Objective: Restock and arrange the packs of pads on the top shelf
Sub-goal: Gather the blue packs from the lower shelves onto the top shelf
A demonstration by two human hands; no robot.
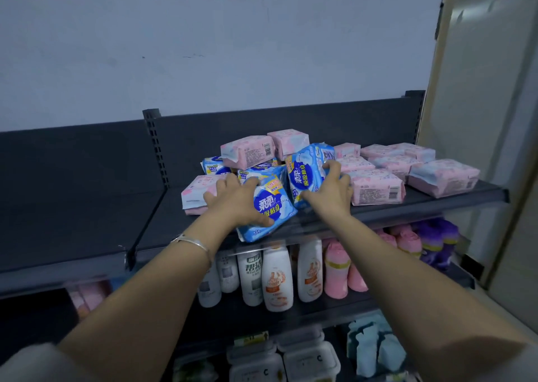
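My left hand [233, 199] grips a tilted blue pad pack [272, 207] at the front edge of the top shelf [442, 202], my right hand [330, 192] grips the second blue pack [304, 175] beside it, among pink packs [375, 189].

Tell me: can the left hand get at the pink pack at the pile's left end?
Probably yes: the pink pack lies right beside the left hand, with nothing between. But that hand grips a blue pack, so it would have to let go first.
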